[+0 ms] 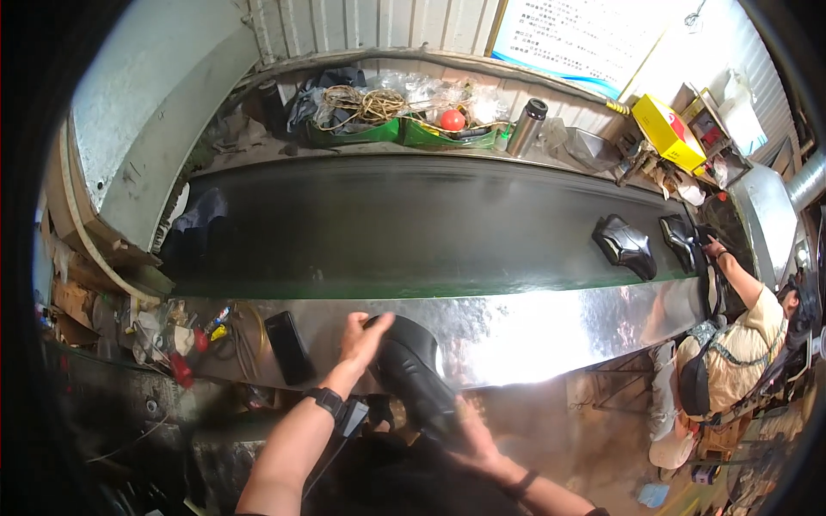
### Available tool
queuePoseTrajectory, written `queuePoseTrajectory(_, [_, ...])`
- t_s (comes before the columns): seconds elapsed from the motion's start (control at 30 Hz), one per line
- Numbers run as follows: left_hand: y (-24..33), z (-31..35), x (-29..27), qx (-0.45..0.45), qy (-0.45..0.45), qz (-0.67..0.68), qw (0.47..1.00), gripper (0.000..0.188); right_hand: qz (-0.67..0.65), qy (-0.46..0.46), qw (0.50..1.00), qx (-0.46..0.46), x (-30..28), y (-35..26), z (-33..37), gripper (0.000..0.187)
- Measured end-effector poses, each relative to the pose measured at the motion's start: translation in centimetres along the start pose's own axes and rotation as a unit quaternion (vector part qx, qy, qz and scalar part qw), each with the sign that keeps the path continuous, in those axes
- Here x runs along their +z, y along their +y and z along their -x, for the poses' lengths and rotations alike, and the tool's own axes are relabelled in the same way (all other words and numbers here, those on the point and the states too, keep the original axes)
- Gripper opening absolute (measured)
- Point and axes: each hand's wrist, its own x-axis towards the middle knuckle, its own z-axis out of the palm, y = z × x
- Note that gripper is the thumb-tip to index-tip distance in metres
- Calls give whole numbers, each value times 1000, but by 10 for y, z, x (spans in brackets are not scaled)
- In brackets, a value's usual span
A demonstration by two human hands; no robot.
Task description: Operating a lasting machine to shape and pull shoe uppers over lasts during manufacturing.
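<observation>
A black leather shoe or boot [416, 376] is held at a slant in front of me, over the near edge of a shiny metal ledge [594, 331]. My left hand [363, 337] is closed on its wide upper end, with the thumb along the rim. Lower down, my right hand [476, 437] grips the narrower end, its fingers partly hidden beneath. A dark phone [290, 347] lies on the ledge to the left of my left hand.
Beyond the ledge runs a dark conveyor belt [387, 228] carrying black shoes [625, 247] at right. A co-worker [738, 340] reaches onto it there. Behind stand green baskets [353, 135], a steel thermos [527, 127] and a yellow box [668, 133]. Small tools and bottles [219, 333] clutter the left.
</observation>
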Motion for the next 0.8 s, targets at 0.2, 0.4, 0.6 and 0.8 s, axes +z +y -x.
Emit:
queuePoseTrajectory(0.2, [5, 6, 20, 44, 36, -52, 997, 73, 2, -26, 999, -38, 5, 34, -4, 98])
queuePoseTrajectory(0.4, [-9, 3, -4, 4, 92, 50, 994, 46, -57, -29, 994, -83, -3, 33, -21, 99])
queuePoseTrajectory(0.6, [20, 71, -80, 67, 95, 201, 973, 35, -343, 17, 931, 123, -19, -26, -68, 97])
queuePoseTrajectory(0.8, [-7, 179, -193, 116, 234, 243, 934, 38, -352, -255, 886, 162, 38, -111, -123, 79])
